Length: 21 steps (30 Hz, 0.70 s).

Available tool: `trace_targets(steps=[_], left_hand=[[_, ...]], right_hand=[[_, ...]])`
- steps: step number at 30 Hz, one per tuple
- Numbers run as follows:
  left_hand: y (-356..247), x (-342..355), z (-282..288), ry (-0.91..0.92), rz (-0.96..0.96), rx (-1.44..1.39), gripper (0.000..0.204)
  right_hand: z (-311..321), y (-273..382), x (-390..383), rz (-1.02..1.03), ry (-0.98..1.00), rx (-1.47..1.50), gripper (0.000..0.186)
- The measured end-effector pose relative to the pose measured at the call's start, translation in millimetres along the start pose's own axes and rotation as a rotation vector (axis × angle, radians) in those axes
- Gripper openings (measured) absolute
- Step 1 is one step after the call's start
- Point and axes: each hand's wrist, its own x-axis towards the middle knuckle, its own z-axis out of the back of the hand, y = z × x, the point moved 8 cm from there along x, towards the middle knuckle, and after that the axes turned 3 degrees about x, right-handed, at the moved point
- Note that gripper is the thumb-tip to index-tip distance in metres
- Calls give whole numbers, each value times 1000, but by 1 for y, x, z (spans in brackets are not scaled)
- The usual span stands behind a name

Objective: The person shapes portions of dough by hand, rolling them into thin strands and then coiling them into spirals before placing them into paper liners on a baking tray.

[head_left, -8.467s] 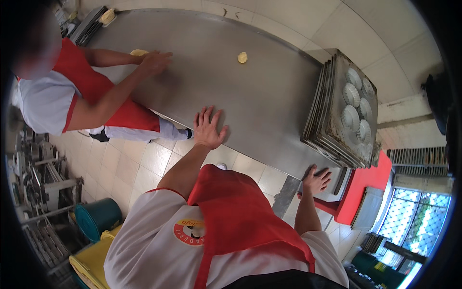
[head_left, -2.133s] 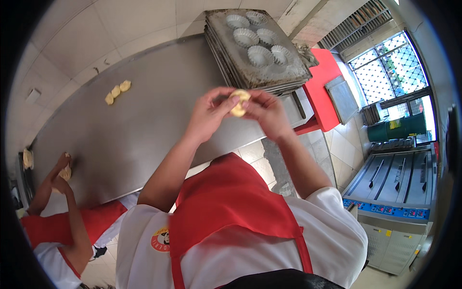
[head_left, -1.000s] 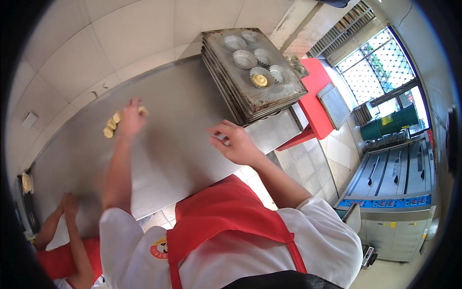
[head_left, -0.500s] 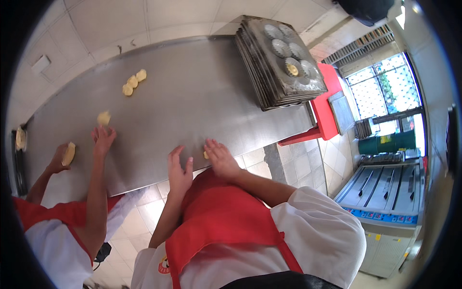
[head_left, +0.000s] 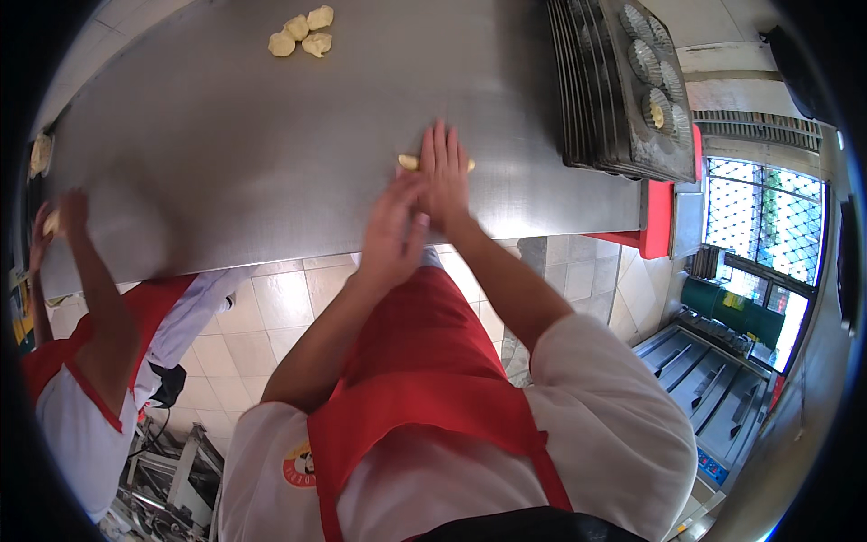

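A short roll of pale dough (head_left: 409,163) lies on the steel table (head_left: 235,163), its two ends showing on either side of my right hand (head_left: 444,176). That hand rests flat over the roll, fingers stretched away from me, hiding its middle. My left hand (head_left: 395,230) is just beside it, fingers extended and thumb apart, fingertips at the base of the right hand. I cannot tell whether the two hands touch. Farther off to the left sits a group of several dough pieces (head_left: 317,44).
At the right end of the table stands a stack of dark trays (head_left: 587,99), fluted tins (head_left: 645,61) on top. A co-worker's hands (head_left: 72,210) hold dough (head_left: 51,222) at the far left. Beyond the table's right end are a red stand (head_left: 658,217) and a metal machine (head_left: 700,379).
My hands have come together farther in over the table, the right one now flat on a longer dough roll. Another piece has joined the dough group. The co-worker's hands have drawn together.
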Motion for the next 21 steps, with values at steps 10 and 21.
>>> trace_targets(steps=[10, 21], left_hand=[[67, 105, -63, -136, 152, 593, 67], [23, -17, -110, 507, 56, 732, 66]], right_hand=[[17, -40, 19, -24, -3, -31, 72], [24, -69, -108, 209, 235, 244, 74]])
